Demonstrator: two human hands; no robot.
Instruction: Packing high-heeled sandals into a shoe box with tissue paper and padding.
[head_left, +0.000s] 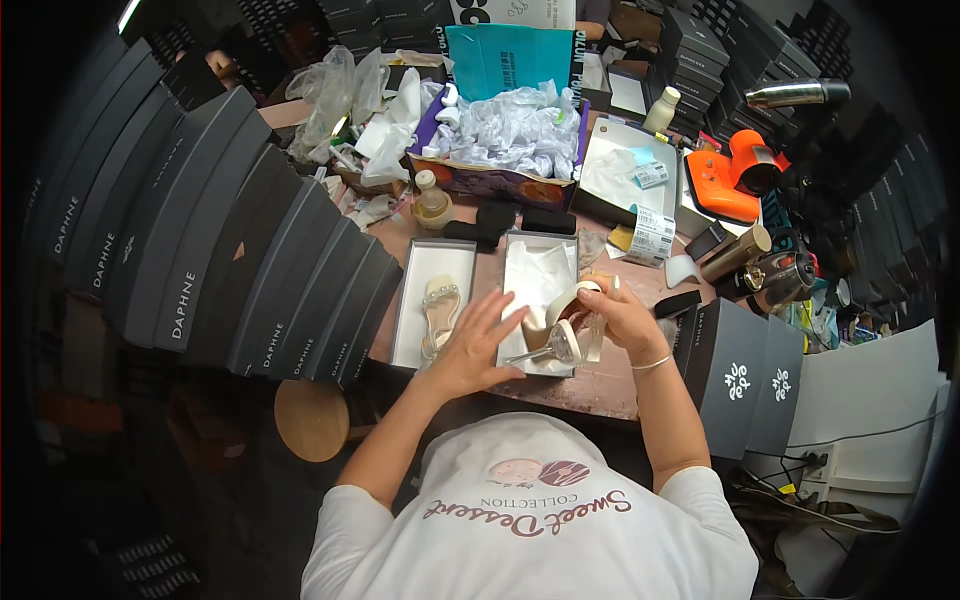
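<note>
My right hand (628, 318) grips a cream high-heeled sandal (566, 343) with a see-through heel, tilted over the right-hand grey box part (508, 330). White tissue paper (538, 272) lines that part. My left hand (478, 345) is open, fingers spread, between the two box parts and left of the held sandal; it holds nothing. Beneath its fingers, the left-hand grey box part (408, 310) has a second sandal (440, 305) with a beaded strap lying in it. My left hand hides some of that sandal, and my right fingers cover part of the held one.
Tall stacks of dark shoe boxes (205, 220) crowd the left; more boxes (735, 375) stand by my right arm. Behind are a carton of crumpled paper (515, 130), a glue bottle (432, 205), an orange tape dispenser (725, 180) and a label strip (652, 235). A round stool (310, 420) stands below the table's left.
</note>
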